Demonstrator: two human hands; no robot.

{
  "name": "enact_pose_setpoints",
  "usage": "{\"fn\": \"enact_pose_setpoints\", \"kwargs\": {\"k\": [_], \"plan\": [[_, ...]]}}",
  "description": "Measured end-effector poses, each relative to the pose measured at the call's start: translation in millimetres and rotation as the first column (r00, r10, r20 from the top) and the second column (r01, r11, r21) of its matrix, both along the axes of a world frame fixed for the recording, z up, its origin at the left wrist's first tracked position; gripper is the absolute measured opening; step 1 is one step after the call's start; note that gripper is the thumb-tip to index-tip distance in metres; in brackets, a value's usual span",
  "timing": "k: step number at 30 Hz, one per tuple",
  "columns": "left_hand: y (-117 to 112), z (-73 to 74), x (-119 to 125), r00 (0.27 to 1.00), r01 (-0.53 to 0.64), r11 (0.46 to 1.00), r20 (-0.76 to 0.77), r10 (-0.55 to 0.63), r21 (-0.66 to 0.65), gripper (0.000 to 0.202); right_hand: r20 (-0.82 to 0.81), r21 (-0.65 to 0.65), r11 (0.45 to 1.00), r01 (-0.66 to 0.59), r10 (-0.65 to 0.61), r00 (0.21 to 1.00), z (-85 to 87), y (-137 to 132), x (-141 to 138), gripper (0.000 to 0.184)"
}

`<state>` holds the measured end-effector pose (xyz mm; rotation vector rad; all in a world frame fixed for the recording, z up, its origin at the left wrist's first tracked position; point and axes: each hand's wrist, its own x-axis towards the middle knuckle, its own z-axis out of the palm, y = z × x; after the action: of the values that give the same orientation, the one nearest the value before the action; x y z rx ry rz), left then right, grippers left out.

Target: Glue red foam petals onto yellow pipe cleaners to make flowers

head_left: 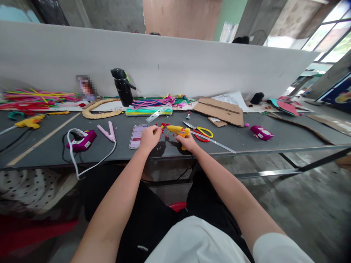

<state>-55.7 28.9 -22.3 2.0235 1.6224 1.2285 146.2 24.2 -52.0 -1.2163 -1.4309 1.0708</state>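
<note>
My right hand (188, 141) is wrapped round the handle of a yellow glue gun (177, 129), whose nozzle points left. A clear glue stick (214, 141) sticks out of the gun's back end toward the right. Just left of the nozzle, my left hand (151, 137) is pinched on a small red and yellow piece (163, 126), too small to make out exactly. Small red bits are scattered on the table under and between my hands. Beside my left hand lies a phone (135, 138) with its screen lit. Scissors (204, 131) with red and yellow handles rest behind my right hand.
On the left are a second glue gun (30, 121), a purple power strip (83, 140) and a pink hair straightener (108, 132) with a white cord. A black bottle (123, 87), pipe cleaners (149, 110), a ruler (159, 112) and cardboard (219, 111) line the back. Another purple power strip (261, 133) sits right.
</note>
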Motion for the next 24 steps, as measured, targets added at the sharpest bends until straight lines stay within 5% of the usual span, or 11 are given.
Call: {"fn": "enact_pose_setpoints", "kwargs": {"k": [24], "plan": [[-2.4, 4.1, 0.6, 0.993, 0.028, 0.999, 0.113, -0.023, -0.038, 0.036, 0.068, 0.03, 1.0, -0.006, 0.004, 0.998, -1.2, 0.5, 1.3, 0.011]]}}
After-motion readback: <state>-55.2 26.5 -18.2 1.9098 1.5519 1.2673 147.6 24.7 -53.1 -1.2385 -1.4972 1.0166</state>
